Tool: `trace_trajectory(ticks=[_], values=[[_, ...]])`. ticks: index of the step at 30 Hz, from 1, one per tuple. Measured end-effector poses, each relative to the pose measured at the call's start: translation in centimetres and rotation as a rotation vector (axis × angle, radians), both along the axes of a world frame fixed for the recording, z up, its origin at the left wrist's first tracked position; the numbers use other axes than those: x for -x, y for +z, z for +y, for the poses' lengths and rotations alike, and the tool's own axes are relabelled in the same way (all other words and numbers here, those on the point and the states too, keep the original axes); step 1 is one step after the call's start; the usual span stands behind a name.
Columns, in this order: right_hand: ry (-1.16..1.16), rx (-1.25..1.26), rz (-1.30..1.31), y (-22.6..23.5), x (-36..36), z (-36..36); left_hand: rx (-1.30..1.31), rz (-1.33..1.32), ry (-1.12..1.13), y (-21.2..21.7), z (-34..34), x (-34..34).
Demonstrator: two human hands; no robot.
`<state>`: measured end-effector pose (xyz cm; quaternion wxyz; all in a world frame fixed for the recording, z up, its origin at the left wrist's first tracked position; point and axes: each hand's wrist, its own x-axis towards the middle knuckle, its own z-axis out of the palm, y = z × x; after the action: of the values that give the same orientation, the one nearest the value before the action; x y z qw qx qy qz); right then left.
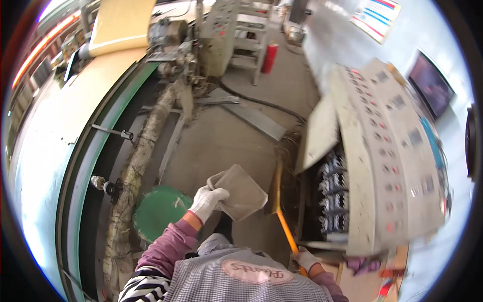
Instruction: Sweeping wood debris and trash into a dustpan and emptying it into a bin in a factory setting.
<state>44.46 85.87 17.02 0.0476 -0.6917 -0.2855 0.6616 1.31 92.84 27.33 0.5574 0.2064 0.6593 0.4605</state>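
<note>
My left hand [207, 200], in a white glove, is closed round the edge of a squarish grey-beige pan [244, 194] that looks like a dustpan. It is held out in front of me, over the floor. Low on the right, my gloved right hand [306, 260] grips a long orange-yellow handle [287, 230], which slants up and away beside the control cabinet. The far end of this handle blurs into a brownish shape, so its kind cannot be made out. A round green lid or drum top [162, 214] lies just left of my left hand.
On the right stands a control cabinet [370, 166] with its door ajar and wiring showing. A long machine with a green edge [118, 110] and a wrapped pipe [143, 151] run along the left. Farther off are metal strips [256, 118], a cable and a red cylinder [270, 58].
</note>
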Motion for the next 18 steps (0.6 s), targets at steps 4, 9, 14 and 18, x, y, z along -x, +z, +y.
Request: trace_trajectory(ticks=[4,9,14,18], values=[[0.289,-0.153,-0.074,3.5,5.3,15.4,0.105,-0.007,0.088,-2.6,7.0,4.6],[0.353,0.019,-0.055,6.3,9.0,31.9,0.094,-0.014,0.324,-1.9,10.7,8.3],[1.216,-0.38,-0.71,0.0,15.1,51.8,0.17,0.005,0.487,2.6,17.0,9.4],[1.614,-0.389,-0.531,-3.6,23.9,63.8,0.237,0.073,0.678,3.5,20.9,8.3]])
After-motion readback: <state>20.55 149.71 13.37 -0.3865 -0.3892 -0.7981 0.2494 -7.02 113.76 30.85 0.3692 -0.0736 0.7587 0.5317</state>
